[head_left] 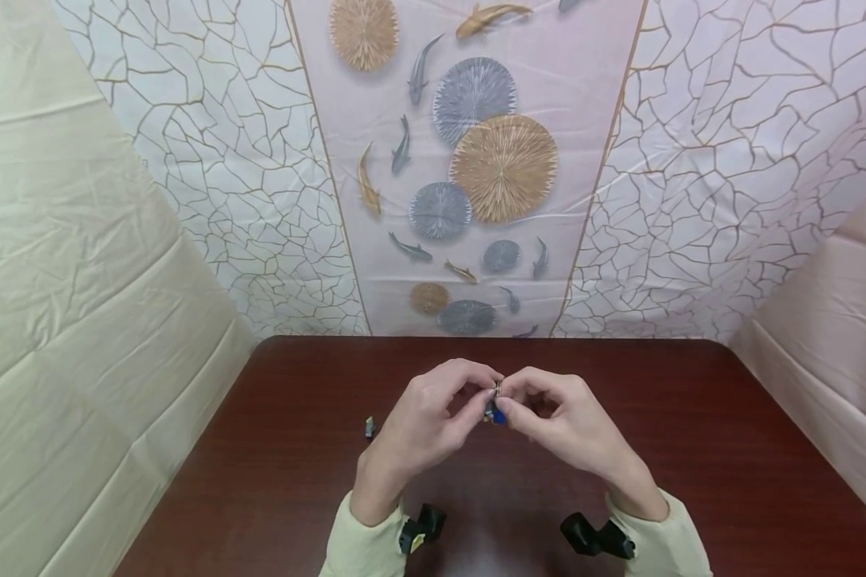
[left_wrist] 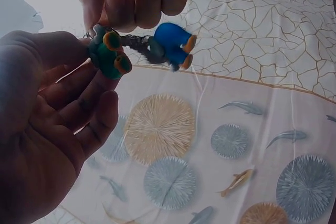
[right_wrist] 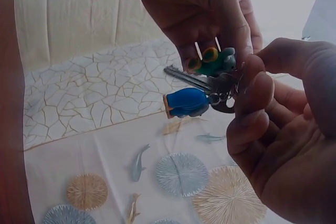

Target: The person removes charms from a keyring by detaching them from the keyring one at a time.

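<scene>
Both hands meet over the table, fingertips together around a key ring (right_wrist: 239, 80). My left hand (head_left: 422, 417) pinches a small green figurine charm (left_wrist: 109, 56) with orange-rimmed feet, close to the ring. Thumb and fingers of my right hand (head_left: 570, 417) pinch the ring itself. From it hang a metal key (right_wrist: 191, 80) and a blue figurine charm (right_wrist: 186, 102) with orange feet. In the left wrist view the blue charm sticks out to the right, beyond the green one. The fingertips partly hide the ring.
On the dark red-brown table (head_left: 260, 497) a small, partly yellowish thing (head_left: 370, 427) lies left of the left hand. Black wrist devices (head_left: 597, 538) sit at both sleeves. Behind the table hangs a patterned cloth (head_left: 505, 256), with pale cloth at both sides.
</scene>
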A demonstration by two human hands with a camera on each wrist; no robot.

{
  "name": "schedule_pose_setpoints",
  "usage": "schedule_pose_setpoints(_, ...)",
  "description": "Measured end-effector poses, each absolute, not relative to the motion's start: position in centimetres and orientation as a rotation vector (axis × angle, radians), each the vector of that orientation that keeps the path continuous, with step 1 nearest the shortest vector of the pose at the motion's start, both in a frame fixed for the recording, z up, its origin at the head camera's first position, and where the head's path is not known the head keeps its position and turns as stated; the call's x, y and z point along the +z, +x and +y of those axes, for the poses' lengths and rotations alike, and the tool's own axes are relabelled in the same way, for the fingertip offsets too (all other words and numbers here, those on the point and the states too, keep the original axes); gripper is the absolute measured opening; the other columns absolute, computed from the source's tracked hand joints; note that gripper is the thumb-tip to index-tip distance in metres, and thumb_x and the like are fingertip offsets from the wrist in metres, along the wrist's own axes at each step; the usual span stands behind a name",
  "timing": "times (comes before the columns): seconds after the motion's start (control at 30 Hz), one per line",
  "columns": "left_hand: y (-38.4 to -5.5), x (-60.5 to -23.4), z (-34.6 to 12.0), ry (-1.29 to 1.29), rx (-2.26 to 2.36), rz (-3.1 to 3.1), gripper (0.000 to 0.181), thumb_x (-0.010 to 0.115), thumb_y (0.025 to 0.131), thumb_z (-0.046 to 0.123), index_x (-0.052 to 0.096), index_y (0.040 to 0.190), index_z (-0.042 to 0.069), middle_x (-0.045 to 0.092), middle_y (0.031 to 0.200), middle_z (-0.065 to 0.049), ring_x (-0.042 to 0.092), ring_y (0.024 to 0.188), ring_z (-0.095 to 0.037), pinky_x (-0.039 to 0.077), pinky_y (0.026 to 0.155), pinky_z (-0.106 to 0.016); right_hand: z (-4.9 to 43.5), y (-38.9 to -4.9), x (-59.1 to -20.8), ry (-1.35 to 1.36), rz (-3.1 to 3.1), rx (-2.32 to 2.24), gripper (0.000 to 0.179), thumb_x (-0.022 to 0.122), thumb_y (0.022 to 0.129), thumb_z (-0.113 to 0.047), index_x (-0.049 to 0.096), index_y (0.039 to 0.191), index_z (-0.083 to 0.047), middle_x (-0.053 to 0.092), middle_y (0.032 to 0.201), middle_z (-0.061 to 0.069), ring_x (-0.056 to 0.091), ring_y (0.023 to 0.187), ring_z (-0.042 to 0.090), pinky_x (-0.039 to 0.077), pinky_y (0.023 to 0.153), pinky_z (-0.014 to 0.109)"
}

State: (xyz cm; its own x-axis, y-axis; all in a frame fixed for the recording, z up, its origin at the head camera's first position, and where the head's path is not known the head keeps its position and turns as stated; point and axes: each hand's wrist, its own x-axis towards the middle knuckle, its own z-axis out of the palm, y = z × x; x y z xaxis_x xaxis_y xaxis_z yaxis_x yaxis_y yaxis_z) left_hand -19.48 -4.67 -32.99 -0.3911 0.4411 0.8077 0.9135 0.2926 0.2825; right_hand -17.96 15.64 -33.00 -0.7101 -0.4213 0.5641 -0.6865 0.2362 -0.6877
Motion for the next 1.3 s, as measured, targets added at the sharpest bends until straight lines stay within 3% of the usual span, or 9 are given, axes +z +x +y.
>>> schedule_pose_setpoints(0.3,-19.40,-32.94,-4.68,-1.198,-1.045,-1.974,0.011,0.066,0.090,0.002,0.065,0.100,0.006,0.071,0.097,-0.003,0.062,0.079,-0.006,0.054,0.068,-0.018,15.67,-18.18,-33.05,1.090,-2.250,1.464,0.022,0.066,0.089,0.003,0.066,0.093,-0.018,0.057,0.067,-0.009,0.049,0.052,0.004,0.041,0.045,0.019)
schedule_pose_setpoints(0.5,-19.44,-32.91,-4.64,-1.208,-1.048,-1.966,0.011,0.067,0.090,0.002,0.064,0.100,0.006,0.070,0.094,-0.002,0.062,0.079,-0.006,0.052,0.069,-0.015,15.67,-18.26,-33.22,1.069,-2.264,1.481,0.020,0.063,0.092,0.001,0.066,0.093,-0.019,0.061,0.067,-0.004,0.051,0.049,0.008,0.044,0.044,0.022)
schedule_pose_setpoints(0.83,-19.49,-32.94,-4.66,-1.211,-1.037,-1.935,0.012,0.066,0.090,0.001,0.064,0.099,0.007,0.070,0.102,-0.005,0.063,0.084,-0.008,0.053,0.068,-0.018,15.50,-18.19,-33.18,1.045,-2.215,1.470,0.023,0.065,0.089,0.005,0.065,0.093,-0.017,0.057,0.066,-0.007,0.048,0.050,0.003,0.041,0.043,0.019)
schedule_pose_setpoints(1.07,-19.46,-33.00,-4.66,-1.207,-1.055,-1.938,0.012,0.066,0.090,0.001,0.065,0.100,0.006,0.071,0.099,-0.003,0.063,0.079,-0.006,0.050,0.070,-0.011,15.63,-18.20,-33.19,1.088,-2.209,1.473,0.021,0.064,0.090,0.005,0.066,0.092,-0.016,0.058,0.066,-0.005,0.049,0.052,0.004,0.042,0.044,0.020)
schedule_pose_setpoints(1.3,-19.44,-32.96,-4.60,-1.207,-1.039,-1.924,0.012,0.067,0.089,0.001,0.064,0.099,0.007,0.070,0.099,-0.003,0.063,0.082,-0.007,0.051,0.069,-0.015,15.67,-18.20,-33.33,1.073,-2.220,1.447,0.021,0.063,0.091,0.003,0.064,0.094,-0.017,0.059,0.066,-0.003,0.050,0.053,0.003,0.042,0.044,0.019)
